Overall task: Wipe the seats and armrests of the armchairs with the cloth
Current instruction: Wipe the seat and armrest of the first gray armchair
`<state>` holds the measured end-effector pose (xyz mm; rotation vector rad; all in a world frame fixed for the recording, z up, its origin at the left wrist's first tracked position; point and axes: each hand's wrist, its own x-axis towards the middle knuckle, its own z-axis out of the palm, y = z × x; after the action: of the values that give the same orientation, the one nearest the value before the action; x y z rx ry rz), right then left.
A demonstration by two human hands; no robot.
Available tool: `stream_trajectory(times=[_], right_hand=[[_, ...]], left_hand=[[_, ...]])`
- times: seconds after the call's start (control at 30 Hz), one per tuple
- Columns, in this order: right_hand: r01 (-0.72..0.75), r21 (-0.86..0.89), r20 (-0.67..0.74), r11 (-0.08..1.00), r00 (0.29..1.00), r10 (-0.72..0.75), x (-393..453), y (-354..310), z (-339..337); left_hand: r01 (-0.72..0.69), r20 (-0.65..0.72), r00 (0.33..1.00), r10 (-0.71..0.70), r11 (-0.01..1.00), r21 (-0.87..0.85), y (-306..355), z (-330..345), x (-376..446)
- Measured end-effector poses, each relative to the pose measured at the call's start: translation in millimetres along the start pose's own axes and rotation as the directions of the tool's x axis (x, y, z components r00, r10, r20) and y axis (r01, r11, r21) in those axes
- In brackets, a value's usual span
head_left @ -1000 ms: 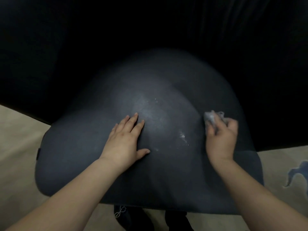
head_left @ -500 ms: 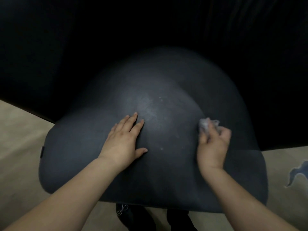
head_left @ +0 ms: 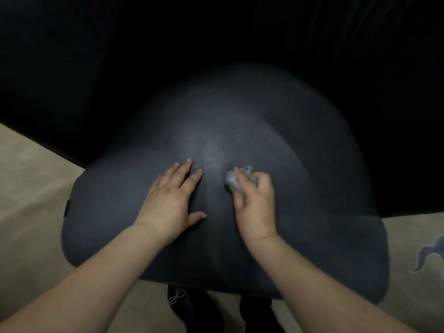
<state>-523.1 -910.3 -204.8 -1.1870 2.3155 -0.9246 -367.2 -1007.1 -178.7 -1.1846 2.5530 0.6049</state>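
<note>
Right hand has its grip curled round the balled-up cloth, pressing it on the seat near centre. Left hand lies flat, fingers spread, at 9 o'clock of the cloth, bracing. Pale specks sit at 12 o'clock of the cloth; dusty haze between. Best practice: open the wad flatter, overlap strokes toward those specks, keep pressure even.
</note>
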Motion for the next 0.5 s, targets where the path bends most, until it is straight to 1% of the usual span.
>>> stream_trajectory(times=[0.07,0.1,0.17,0.23,0.3,0.37,0.43,0.47,0.5], right_hand=[[0.035,0.042,-0.014,0.999,0.999,-0.035,4.5,0.6,0.7],[0.008,0.05,-0.055,0.999,0.998,-0.005,9.1,7.8,-6.4],[-0.085,0.002,-0.168,0.996,0.982,0.084,15.6,25.0,-24.2],[-0.101,-0.04,-0.196,0.994,0.976,0.091,8.9,29.0,-27.1],[-0.077,0.008,-0.161,0.997,0.984,0.077,-2.9,14.9,-12.1],[0.031,-0.023,-0.071,0.999,0.997,-0.032,-16.4,-4.2,9.6],[0.153,-0.054,0.039,0.987,0.988,-0.151,-21.4,-9.4,14.1],[0.203,-0.074,0.062,0.976,0.978,-0.199,-16.1,-4.6,9.5],[0.216,-0.088,0.065,0.972,0.975,-0.21,-7.5,3.2,2.2]], left_hand=[[0.009,-0.015,1.0,-0.009,1.0,-0.013,-0.7,0.4,-0.2],[0.013,-0.013,1.0,-0.013,1.0,-0.019,-1.5,0.3,-1.2],[0.017,-0.012,1.0,-0.018,1.0,-0.019,-5.5,1.3,-3.8],[0.013,-0.02,1.0,-0.013,1.0,-0.015,-9.2,2.0,-5.8],[0.007,-0.029,1.0,-0.008,1.0,-0.014,-10.3,2.7,-5.7],[0.011,-0.029,1.0,-0.012,1.0,-0.022,-9.8,2.9,-5.3],[0.015,-0.032,0.999,-0.016,1.0,-0.028,-9.0,4.2,-5.2],[0.018,-0.034,0.999,-0.019,0.999,-0.03,-9.0,4.6,-5.3],[0.021,-0.034,0.999,-0.022,0.999,-0.031,-9.2,4.8,-5.7]])
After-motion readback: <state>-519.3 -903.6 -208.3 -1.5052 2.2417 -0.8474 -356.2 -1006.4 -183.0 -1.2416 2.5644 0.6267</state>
